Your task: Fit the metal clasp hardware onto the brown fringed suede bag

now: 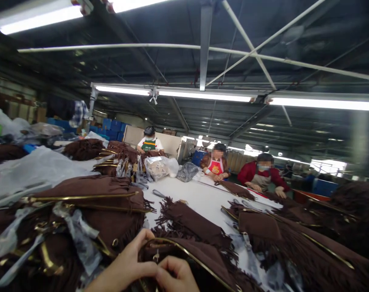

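White table [199, 198]: long, running away from the viewer; a bare strip stays open down its middle, hemmed on both sides by heaped goods. Near edge fully covered, with little free room around the hands.

Brown fringed bag [199, 253]: lies at the near edge, directly under both hands, gold-coloured trim curving over its top, fringe spilling toward the bare strip.

Left hand [128, 263]: fingers curled over the bag's top edge, pinched on a small metal pull [156, 256] hanging there.

Right hand [176, 275]: just beside the left, touching it, fingers folded down on the bag's rim; closed on the bag.

Left pile [80, 211]: more brown fringed bags with gold straps and crumpled clear wrapping, touching the held bag.

Right pile [294, 235]: similar bags, spread flat, close beside.

Plastic sacks [161, 167]: clear and grey, mid-table.

Far end: three people [260, 174] seated at the table, hands on brown pieces.

Room: workshop hall, dark steel roof, long tube lights [175, 92], blue crates [111, 129] at the back.
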A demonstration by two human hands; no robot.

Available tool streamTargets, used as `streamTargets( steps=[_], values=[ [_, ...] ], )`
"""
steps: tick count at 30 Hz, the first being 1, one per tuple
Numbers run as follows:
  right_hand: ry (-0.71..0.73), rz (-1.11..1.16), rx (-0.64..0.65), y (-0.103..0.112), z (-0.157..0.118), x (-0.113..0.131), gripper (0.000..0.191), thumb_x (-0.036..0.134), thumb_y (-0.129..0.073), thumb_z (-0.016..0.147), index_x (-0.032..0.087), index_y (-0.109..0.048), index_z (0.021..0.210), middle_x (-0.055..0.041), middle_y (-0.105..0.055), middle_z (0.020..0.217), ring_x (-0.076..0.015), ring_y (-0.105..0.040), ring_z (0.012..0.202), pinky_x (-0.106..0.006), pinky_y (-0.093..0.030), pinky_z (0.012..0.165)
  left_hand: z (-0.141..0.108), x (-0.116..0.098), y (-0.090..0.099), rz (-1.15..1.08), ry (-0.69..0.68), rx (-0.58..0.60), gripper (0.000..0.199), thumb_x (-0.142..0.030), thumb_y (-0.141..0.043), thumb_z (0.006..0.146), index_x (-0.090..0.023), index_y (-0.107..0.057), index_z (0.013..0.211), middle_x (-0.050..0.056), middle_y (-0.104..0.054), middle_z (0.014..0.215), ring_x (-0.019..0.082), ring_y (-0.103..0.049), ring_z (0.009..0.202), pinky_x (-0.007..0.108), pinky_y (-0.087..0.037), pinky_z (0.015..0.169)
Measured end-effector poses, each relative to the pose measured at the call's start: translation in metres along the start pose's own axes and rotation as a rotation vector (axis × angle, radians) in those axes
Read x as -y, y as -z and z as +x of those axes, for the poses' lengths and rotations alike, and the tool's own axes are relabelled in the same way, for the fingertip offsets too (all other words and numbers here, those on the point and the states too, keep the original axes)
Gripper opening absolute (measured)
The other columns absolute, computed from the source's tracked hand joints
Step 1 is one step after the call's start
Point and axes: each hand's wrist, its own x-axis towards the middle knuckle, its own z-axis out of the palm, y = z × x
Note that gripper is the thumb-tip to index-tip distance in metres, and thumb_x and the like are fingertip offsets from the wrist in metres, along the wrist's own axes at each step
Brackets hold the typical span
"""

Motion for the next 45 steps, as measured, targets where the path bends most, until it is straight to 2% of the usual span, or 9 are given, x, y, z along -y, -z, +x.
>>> streamTargets(
  steps=[3, 6, 11, 18, 23, 29, 37, 42, 45],
  values=[
    [-0.091, 0.149, 0.027, 0.001, -0.001, 0.005, 0.053, 0.065, -0.08, 0.057, 0.016, -0.061, 0.058, 0.0059, -0.043, 0.048, -0.0094, -0.037, 0.049, -0.022, -0.031, 0.049, -0.012, -0.021, -0.001, 0.202, -0.02, 0.061, 0.055, -0.014, -0.071, 0.067, -0.021, -0.051, 0.118, 0.0, -0.063, 0.108, 0.021, -0.057, 0.102, 0.029, -0.046, 0.088],
    [-0.168, 0.262, 0.061, 0.005, -0.005, 0.011, 0.056, 0.068, -0.081, 0.057, 0.016, -0.064, 0.067, 0.005, -0.048, 0.053, -0.0084, -0.038, 0.049, -0.02, -0.029, 0.048, -0.018, -0.029, -0.005, 0.399, -0.157, 0.013, 0.055, -0.008, -0.058, 0.074, -0.021, -0.054, 0.128, 0.006, -0.058, 0.128, 0.023, -0.051, 0.121, 0.035, -0.036, 0.108],
    [-0.205, 0.323, 0.081, 0.014, -0.013, 0.025, 0.047, 0.059, -0.084, 0.065, 0.015, -0.067, 0.07, 0.0078, -0.042, 0.051, -0.0046, -0.028, 0.044, -0.017, -0.023, 0.043, -0.023, -0.023, -0.009, 0.591, -0.332, 0.014, 0.047, -0.006, -0.04, 0.087, -0.025, -0.069, 0.119, 0.008, -0.045, 0.147, 0.023, -0.044, 0.134, 0.036, -0.034, 0.113],
    [-0.193, 0.354, 0.057, 0.015, -0.015, 0.025, 0.048, 0.059, -0.086, 0.065, 0.015, -0.068, 0.072, 0.0086, -0.039, 0.051, -0.0031, -0.023, 0.045, -0.016, -0.02, 0.043, -0.025, -0.025, -0.014, 0.69, -0.294, 0.005, 0.056, -0.002, -0.051, 0.073, -0.024, -0.069, 0.121, 0.008, -0.055, 0.134, 0.022, -0.054, 0.121, 0.031, -0.04, 0.107],
    [-0.186, 0.349, 0.069, 0.014, -0.015, 0.026, 0.053, 0.063, -0.084, 0.063, 0.014, -0.065, 0.073, 0.0104, -0.035, 0.049, -0.0033, -0.018, 0.045, -0.018, -0.015, 0.043, -0.019, -0.015, -0.028, 0.841, -0.157, -0.155, 0.032, -0.012, -0.053, 0.082, -0.021, -0.075, 0.105, 0.008, -0.066, 0.097, 0.023, -0.062, 0.092, 0.031, -0.047, 0.082],
    [-0.24, 0.236, 0.131, 0.013, -0.015, 0.027, 0.045, 0.055, -0.078, 0.068, 0.018, -0.053, 0.064, 0.0107, -0.034, 0.048, -0.0053, -0.021, 0.044, -0.02, -0.015, 0.045, -0.012, -0.005, -0.031, 0.592, -0.08, -0.316, 0.019, -0.017, -0.056, 0.081, -0.02, -0.075, 0.085, 0.005, -0.069, 0.087, 0.021, -0.063, 0.087, 0.029, -0.043, 0.08],
    [-0.164, 0.061, 0.076, 0.005, -0.007, 0.008, 0.034, 0.045, -0.069, 0.068, 0.019, -0.051, 0.055, 0.0075, -0.038, 0.047, -0.0084, -0.029, 0.045, -0.023, -0.022, 0.046, -0.017, -0.01, -0.03, 0.525, -0.103, -0.302, 0.019, -0.016, -0.056, 0.077, -0.019, -0.075, 0.083, 0.005, -0.067, 0.086, 0.021, -0.061, 0.087, 0.03, -0.044, 0.08],
    [-0.057, -0.061, 0.027, 0.003, -0.006, 0.013, 0.034, 0.048, -0.063, 0.07, 0.017, -0.056, 0.058, 0.0041, -0.044, 0.054, -0.0121, -0.037, 0.055, -0.025, -0.031, 0.054, -0.027, -0.025, -0.034, 0.776, -0.199, -0.252, 0.034, -0.009, -0.058, 0.073, -0.025, -0.077, 0.095, 0.008, -0.063, 0.116, 0.027, -0.052, 0.111, 0.039, -0.038, 0.098],
    [-0.018, -0.146, 0.026, -0.001, -0.009, 0.018, 0.037, 0.052, -0.059, 0.072, 0.018, -0.054, 0.058, 0.0031, -0.045, 0.055, -0.0139, -0.039, 0.055, -0.027, -0.033, 0.055, -0.029, -0.029, -0.039, 0.776, -0.163, -0.3, 0.021, -0.017, -0.062, 0.079, -0.027, -0.079, 0.087, 0.007, -0.062, 0.121, 0.029, -0.047, 0.117, 0.043, -0.034, 0.102]
  ],
)
